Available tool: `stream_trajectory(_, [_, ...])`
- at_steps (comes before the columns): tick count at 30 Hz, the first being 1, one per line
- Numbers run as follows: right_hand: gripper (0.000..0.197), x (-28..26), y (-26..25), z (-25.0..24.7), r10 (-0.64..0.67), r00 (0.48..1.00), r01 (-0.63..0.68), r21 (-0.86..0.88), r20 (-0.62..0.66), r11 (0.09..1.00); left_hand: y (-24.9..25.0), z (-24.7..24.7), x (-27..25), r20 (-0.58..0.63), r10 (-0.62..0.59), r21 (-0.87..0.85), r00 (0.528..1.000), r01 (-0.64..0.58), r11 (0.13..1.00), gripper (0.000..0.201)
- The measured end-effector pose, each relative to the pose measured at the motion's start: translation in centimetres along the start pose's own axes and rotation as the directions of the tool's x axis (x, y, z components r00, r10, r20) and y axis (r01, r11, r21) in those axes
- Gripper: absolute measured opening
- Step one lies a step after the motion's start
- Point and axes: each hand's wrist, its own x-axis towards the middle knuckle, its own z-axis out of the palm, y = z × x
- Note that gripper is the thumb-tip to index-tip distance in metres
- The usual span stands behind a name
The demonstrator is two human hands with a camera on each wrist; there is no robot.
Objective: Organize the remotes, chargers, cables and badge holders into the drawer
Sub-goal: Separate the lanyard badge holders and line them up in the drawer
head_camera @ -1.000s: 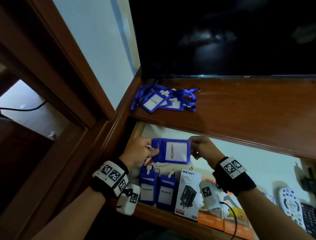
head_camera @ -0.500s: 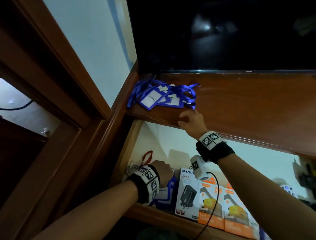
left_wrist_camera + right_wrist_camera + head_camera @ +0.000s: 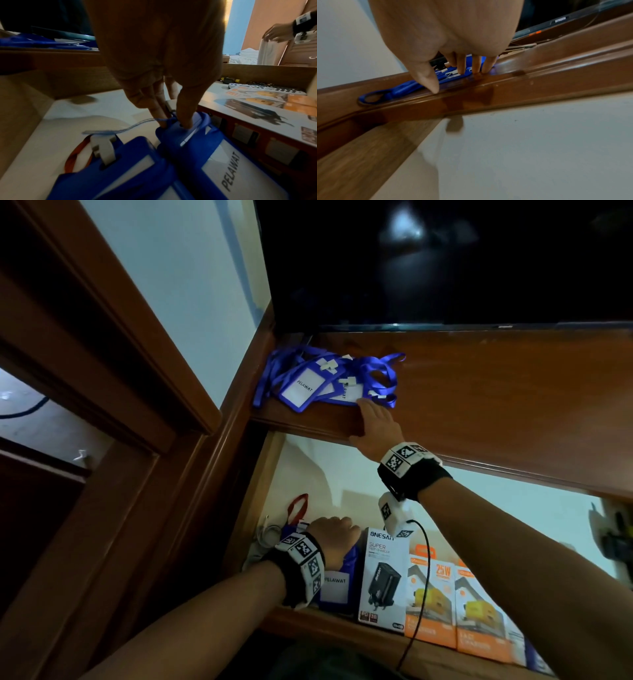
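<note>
a blue badge holder (image 3: 181, 129) is pinched at its top edge by the left hand (image 3: 159, 56) in the drawer (image 3: 342, 633). the right hand (image 3: 375, 424), fingers straight, is laid against the tangled badge holders (image 3: 325, 381) on the worktop (image 3: 513, 398). light, floppy; best taken by the stiff frame.

A large black flat television screen (image 3: 445, 258) fills the head view from 12 to 2 o'clock, its lower edge just above the glossy reddish-brown wooden counter (image 3: 496, 392). At 10 o'clock a pale blue-white wall (image 3: 178, 285) meets a dark brown wooden door frame (image 3: 102, 344). In the left wrist view, folded white towels (image 3: 247, 52) lie at 2 o'clock.
</note>
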Motion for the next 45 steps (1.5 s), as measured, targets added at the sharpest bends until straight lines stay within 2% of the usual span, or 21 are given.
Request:
stream_trajectory(3, [0.084, -1.0, 0.7, 0.1, 0.007, 0.999, -0.012, -0.126, -0.037, 0.992, -0.3, 0.2, -0.3, 0.039, -0.005, -0.181, 0.999, 0.012, 0.983, 0.053])
stream_trajectory(5, [0.085, -1.7, 1.4, 0.2, 0.020, 0.999, -0.027, -0.257, -0.033, 0.966, -0.5, 0.5, -0.5, 0.035, -0.004, -0.227, 0.999, 0.011, 0.974, 0.060])
stream_trajectory(8, [0.076, -3.1, 2.8, 0.6, 0.025, 0.997, -0.054, -0.381, -0.079, 0.923, -0.9, 0.5, -0.8, -0.015, -0.020, -0.260, 1.000, 0.016, 0.965, 0.057])
stream_trajectory(12, [0.055, -4.5, 4.8, 0.8, -0.001, 0.981, -0.077, -0.396, -0.195, 0.915, -1.6, 0.3, -0.9, -0.168, -0.124, -0.369, 0.978, 0.055, 0.928, 0.045])
stream_trajectory(14, [0.049, -5.0, 5.6, 0.7, -0.014, 0.979, -0.067, -0.382, -0.205, 0.922, -2.2, -0.2, -1.0, -0.334, -0.183, -0.373, 0.925, 0.049, 0.927, 0.042])
stream_trajectory(16, [0.039, -5.2, 6.1, 0.4, -0.032, 0.972, -0.058, -0.369, -0.233, 0.928, -3.1, -1.2, -0.8, -0.500, -0.218, -0.363, 0.838, 0.025, 0.931, 0.044])
stream_trajectory(18, [0.032, -5.3, 6.3, -0.1, -0.030, 0.968, -0.064, -0.363, -0.247, 0.929, -3.9, -2.6, -0.6, -0.580, -0.271, -0.361, 0.768, 0.056, 0.931, 0.049])
stream_trajectory(20, [0.027, -5.5, 6.2, -0.5, -0.033, 0.967, -0.055, -0.333, -0.253, 0.941, -4.8, -4.2, -0.1, -0.602, -0.324, -0.361, 0.730, 0.114, 0.926, 0.056])
stream_trajectory(24, [0.017, -6.5, 6.4, -1.9, 0.014, 0.950, -0.080, -0.200, -0.313, 0.977, -6.7, -7.3, 0.7, -0.557, -0.391, -0.305, 0.733, 0.258, 0.917, 0.066])
stream_trajectory(28, [0.013, -8.1, 7.5, -3.8, 0.153, 0.918, -0.117, 0.119, -0.367, 0.986, -8.4, -9.8, 2.1, -0.495, -0.411, -0.240, 0.766, 0.334, 0.911, 0.067])
stream_trajectory(31, [0.011, -9.8, 8.4, -5.8, 0.268, 0.853, -0.105, 0.356, -0.447, 0.929, -9.2, -10.6, 3.1, -0.415, -0.459, -0.250, 0.785, 0.387, 0.888, 0.062])
stream_trajectory(34, [0.025, -11.4, 9.3, -8.2, 0.360, 0.770, -0.007, 0.558, -0.527, 0.830, -9.3, -10.4, 4.1, -0.411, -0.483, -0.273, 0.773, 0.401, 0.874, 0.059])
stream_trajectory(36, [0.028, -12.5, 9.6, -9.9, 0.422, 0.720, 0.062, 0.657, -0.550, 0.751, -9.2, -10.3, 4.6, -0.423, -0.488, -0.283, 0.764, 0.400, 0.872, 0.058])
stream_trajectory(41, [0.022, -15.7, 10.0, -13.7, 0.570, 0.626, 0.245, 0.828, -0.533, 0.505, -9.0, -10.3, 5.6, -0.454, -0.501, -0.307, 0.737, 0.399, 0.864, 0.057])
stream_trajectory(43, [0.021, -16.8, 10.7, -15.0, 0.629, 0.559, 0.311, 0.840, -0.540, 0.444, -9.2, -10.5, 5.9, -0.455, -0.512, -0.313, 0.729, 0.407, 0.858, 0.056])
stream_trajectory(45, [0.020, -17.7, 11.3, -15.9, 0.675, 0.465, 0.374, 0.818, -0.573, 0.436, -9.3, -10.7, 6.2, -0.448, -0.524, -0.323, 0.724, 0.415, 0.850, 0.056])
